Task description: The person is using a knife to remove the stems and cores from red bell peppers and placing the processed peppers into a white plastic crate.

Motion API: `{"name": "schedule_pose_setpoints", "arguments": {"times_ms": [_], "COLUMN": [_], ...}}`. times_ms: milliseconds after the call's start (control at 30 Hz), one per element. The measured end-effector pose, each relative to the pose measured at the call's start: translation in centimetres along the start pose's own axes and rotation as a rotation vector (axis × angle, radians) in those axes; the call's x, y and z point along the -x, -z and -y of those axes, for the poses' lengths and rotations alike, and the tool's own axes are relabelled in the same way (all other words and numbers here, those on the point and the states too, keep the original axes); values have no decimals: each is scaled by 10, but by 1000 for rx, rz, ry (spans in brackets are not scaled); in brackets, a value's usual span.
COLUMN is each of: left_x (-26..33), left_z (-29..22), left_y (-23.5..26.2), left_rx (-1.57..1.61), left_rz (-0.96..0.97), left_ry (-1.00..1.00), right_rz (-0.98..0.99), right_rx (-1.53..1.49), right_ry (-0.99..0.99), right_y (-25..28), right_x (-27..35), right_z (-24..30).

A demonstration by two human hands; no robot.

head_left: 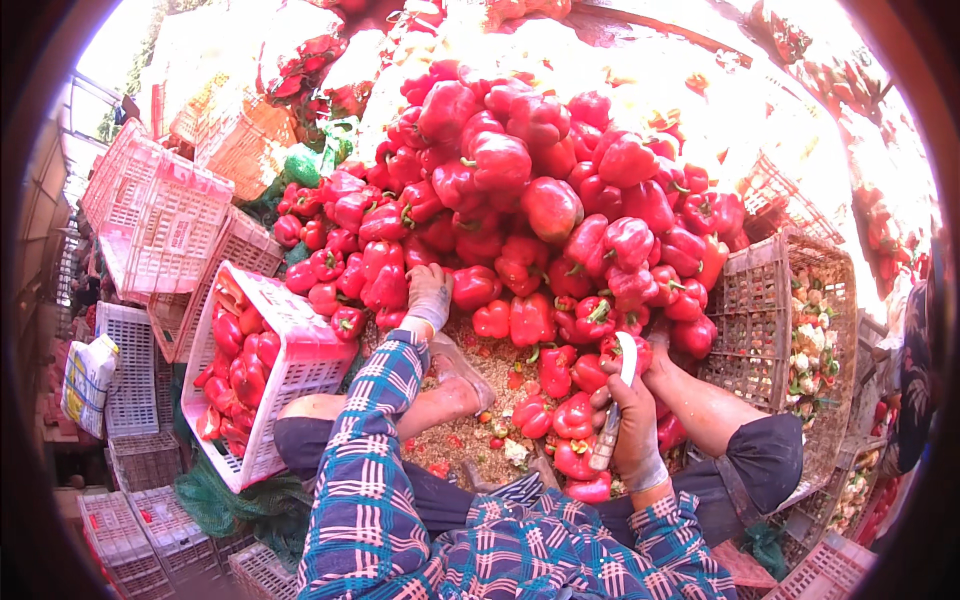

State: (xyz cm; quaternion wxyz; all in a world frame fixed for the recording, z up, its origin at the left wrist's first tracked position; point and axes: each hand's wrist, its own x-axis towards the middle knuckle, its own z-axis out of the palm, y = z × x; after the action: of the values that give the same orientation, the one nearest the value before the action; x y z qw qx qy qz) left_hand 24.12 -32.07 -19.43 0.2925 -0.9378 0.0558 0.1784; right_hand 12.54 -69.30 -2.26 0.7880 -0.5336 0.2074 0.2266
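Head view: person sits w/ knees apart in front of one big heap of red bell peppers [520, 215], too many to count, prob. well over fifty. Left hand [428, 295], in a light glove, reaches fwd to the near edge of the heap; fingers curl down among the peppers, touching them, but can't tell if it's actually closed on one. Right hand [632, 425], also gloved, is clenched around a knife [616, 405], blade pointing up twd the heap, tip just in front of a pepper. One knife only. Plaid blue sleeves on both arms. Betw. the knees, ground is littered w/ seeds and cut scraps [480, 400], and approx. six to eight loose peppers lie just left of the right hand. To the person's left, one white plastic crate [300, 345] tilts twd them, part-filled w/ red peppers, about ten visible. Behind it, at least three pink/white empty crates [160, 215] stacked or leaning; more grey-white ones lower left, four or so. On the right, one dark brownish crate [765, 300] holds pale stems and cores. One white printed sack [85, 380] sits at far left.
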Motion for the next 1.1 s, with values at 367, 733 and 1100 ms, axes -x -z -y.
{"name": "schedule_pose_setpoints", "arguments": {"times_ms": [367, 733, 1100], "left_x": [-23, 71, 144], "left_z": [16, 19, -39], "left_y": [4, 59, 183], "left_rx": [416, 1646, 1512], "left_rz": [189, -232, -675], "left_ry": [261, 314, 14], "right_rz": [17, 155, -74], "right_rx": [159, 506, 941], "right_ry": [-142, -76, 769], "right_y": [-3, -32, -58], "right_x": [-20, -35, -17], "right_z": [-17, -28, 30]}}
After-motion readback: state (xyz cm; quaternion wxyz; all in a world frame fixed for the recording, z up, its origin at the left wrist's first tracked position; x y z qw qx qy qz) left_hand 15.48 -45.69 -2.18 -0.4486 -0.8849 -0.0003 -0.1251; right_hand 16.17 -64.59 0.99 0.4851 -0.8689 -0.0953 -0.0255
